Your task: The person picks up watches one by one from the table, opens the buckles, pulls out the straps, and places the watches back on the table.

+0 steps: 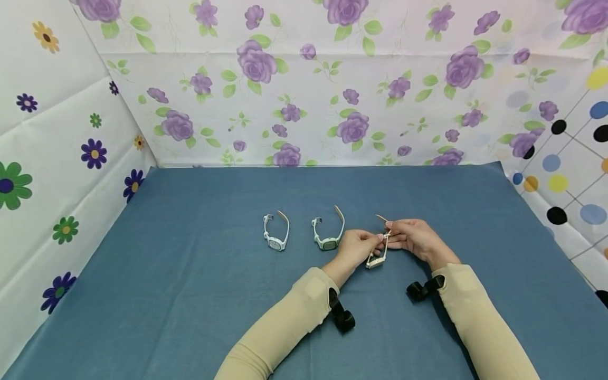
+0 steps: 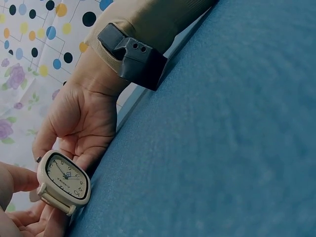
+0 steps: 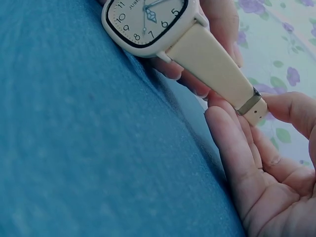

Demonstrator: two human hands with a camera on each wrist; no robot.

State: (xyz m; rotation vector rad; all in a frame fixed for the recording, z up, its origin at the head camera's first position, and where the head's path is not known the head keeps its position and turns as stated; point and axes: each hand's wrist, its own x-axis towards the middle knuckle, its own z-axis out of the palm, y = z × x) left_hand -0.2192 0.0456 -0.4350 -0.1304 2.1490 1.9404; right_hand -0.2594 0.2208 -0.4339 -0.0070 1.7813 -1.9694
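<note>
A cream wristwatch (image 1: 376,262) is held between both hands, its squarish dial showing large in the left wrist view. My left hand (image 1: 355,247) pinches the watch's strap from the left, thumb and fingers close to the buckle. From the right, my right hand (image 1: 418,240) grips the strap's other side, and a loose strap tip sticks up past its fingers. In the right wrist view the strap (image 3: 212,59) runs through a metal buckle (image 3: 250,102), with the right thumb at its punched end.
Two pale wristwatches stand to the left with straps unfastened: a white one (image 1: 275,243) and a pale green one (image 1: 329,244). Blue cloth (image 1: 190,295) covers the table. A flowered sheet (image 1: 294,105) rises behind it, with patterned sheets on both sides.
</note>
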